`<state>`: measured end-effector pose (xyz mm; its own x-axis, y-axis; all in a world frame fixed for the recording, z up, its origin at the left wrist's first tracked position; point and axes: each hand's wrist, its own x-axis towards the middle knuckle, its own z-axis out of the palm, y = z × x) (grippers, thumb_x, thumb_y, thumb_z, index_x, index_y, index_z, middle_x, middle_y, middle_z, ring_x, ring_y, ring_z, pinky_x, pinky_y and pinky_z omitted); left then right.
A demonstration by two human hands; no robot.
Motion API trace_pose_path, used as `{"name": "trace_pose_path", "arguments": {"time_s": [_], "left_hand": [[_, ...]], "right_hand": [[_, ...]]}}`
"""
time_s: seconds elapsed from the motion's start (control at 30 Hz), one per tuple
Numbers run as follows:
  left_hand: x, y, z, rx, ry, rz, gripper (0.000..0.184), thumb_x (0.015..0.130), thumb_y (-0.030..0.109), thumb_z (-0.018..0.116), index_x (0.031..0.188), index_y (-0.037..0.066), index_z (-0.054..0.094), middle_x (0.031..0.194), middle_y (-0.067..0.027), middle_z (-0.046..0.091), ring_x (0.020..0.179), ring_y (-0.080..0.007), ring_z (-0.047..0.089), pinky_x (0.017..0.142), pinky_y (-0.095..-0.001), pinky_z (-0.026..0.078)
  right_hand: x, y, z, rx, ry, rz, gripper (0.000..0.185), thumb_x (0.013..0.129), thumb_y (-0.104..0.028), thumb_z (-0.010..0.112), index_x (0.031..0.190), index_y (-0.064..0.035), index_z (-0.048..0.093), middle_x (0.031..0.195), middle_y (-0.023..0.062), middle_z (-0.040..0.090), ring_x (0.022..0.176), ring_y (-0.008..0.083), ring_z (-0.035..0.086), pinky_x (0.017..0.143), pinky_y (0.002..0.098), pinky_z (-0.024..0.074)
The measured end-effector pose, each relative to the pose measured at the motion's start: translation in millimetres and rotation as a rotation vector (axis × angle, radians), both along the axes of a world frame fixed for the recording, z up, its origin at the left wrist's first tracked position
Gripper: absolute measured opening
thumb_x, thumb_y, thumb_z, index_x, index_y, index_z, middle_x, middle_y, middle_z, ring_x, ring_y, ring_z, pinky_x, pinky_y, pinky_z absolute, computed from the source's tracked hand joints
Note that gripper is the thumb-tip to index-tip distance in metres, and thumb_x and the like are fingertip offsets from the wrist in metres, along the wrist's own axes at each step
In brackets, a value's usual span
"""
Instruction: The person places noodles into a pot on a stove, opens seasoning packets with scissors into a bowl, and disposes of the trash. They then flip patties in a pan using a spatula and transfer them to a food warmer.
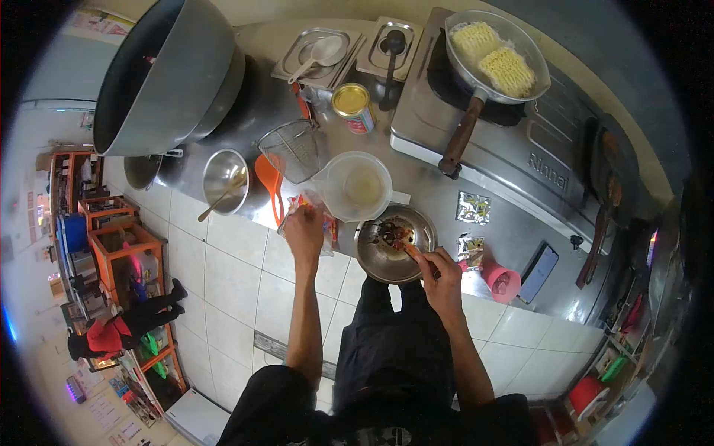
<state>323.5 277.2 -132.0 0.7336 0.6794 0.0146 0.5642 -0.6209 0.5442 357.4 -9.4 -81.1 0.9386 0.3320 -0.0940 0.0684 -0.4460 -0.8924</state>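
My left hand (303,232) has its fingers closed at a red-and-white plastic packet (306,199), by the counter's front edge. In my right hand (443,276) is a spoon with a brown handle (411,253); its head is down in a metal bowl (425,225). Dark sauce and small bits lie at the bottom of that bowl. Just behind it stands a translucent plastic container (381,186) with some pale liquid inside. An orange slotted spatula (269,175) lies left of the packet, beside a small steel bowl (216,165) with a spoon in it.
On the stove (513,149), a pan (541,89) holds two noodle blocks, its handle reaching over the counter. A wire strainer (290,152), a can (352,111), foil sachets (473,208), a pink cup (503,282) and a phone (538,272) surround the bowls. A large pot (186,82) stands left.
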Motion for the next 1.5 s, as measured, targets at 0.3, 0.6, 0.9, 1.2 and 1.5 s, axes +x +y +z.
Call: {"name": "trace_pose_path", "arguments": {"time_s": [0.3, 0.6, 0.9, 1.2, 1.5], "left_hand": [[-38.1, -52.4, 32.4, -0.314, -0.190, 0.021, 0.018, 0.093, 0.009, 0.054, 0.080, -0.001, 0.049, 0.071, -0.0166, 0.052, 0.062, -0.0288, 0.051, 0.059, -0.0401, 0.040], [-56.6, -61.0, 37.5, -0.195, -0.174, -0.087, 0.015, 0.091, 0.008, 0.056, 0.079, 0.000, 0.053, 0.070, -0.0113, 0.052, 0.067, -0.0260, 0.049, 0.063, -0.0388, 0.039], [-61.7, -52.2, 34.5, -0.164, -0.234, -0.188, 0.017, 0.091, 0.010, 0.056, 0.077, 0.001, 0.054, 0.074, -0.0110, 0.050, 0.076, -0.0290, 0.048, 0.072, -0.0397, 0.038], [-62.5, -41.2, 5.6, -0.319, -0.261, -0.126, 0.013, 0.095, 0.010, 0.050, 0.089, -0.002, 0.048, 0.086, -0.0146, 0.047, 0.082, -0.0315, 0.048, 0.075, -0.0401, 0.039], [-65.6, -21.6, -7.2, -0.428, -0.320, -0.069, 0.016, 0.097, 0.015, 0.049, 0.090, 0.000, 0.047, 0.085, -0.0143, 0.048, 0.082, -0.0311, 0.048, 0.075, -0.0375, 0.040]], "right_hand": [[6.5, 7.9, 9.9, 0.113, -0.024, 0.014, 0.011, 0.085, -0.007, 0.067, 0.085, 0.0032, 0.063, 0.069, 0.0076, 0.054, 0.055, 0.0137, 0.050, 0.050, 0.0270, 0.0366], [-15.2, 54.8, 26.1, 0.183, -0.094, 0.111, 0.008, 0.085, -0.005, 0.067, 0.085, 0.0016, 0.063, 0.074, 0.0104, 0.055, 0.060, 0.0208, 0.054, 0.054, 0.0321, 0.0420], [-12.0, 115.2, 1.1, -0.069, -0.267, 0.281, 0.009, 0.088, -0.011, 0.060, 0.093, -0.0038, 0.063, 0.082, 0.0109, 0.057, 0.069, 0.0304, 0.060, 0.057, 0.0387, 0.0466], [-16.3, 133.0, 45.7, -0.083, -0.328, 0.268, 0.010, 0.088, -0.009, 0.059, 0.096, -0.0048, 0.064, 0.085, 0.0102, 0.056, 0.071, 0.0286, 0.062, 0.060, 0.0380, 0.0498], [-18.7, 143.6, 60.9, -0.086, -0.265, 0.245, 0.005, 0.085, -0.004, 0.064, 0.086, 0.0003, 0.061, 0.077, 0.0104, 0.054, 0.064, 0.0292, 0.059, 0.056, 0.0381, 0.0447]]}}
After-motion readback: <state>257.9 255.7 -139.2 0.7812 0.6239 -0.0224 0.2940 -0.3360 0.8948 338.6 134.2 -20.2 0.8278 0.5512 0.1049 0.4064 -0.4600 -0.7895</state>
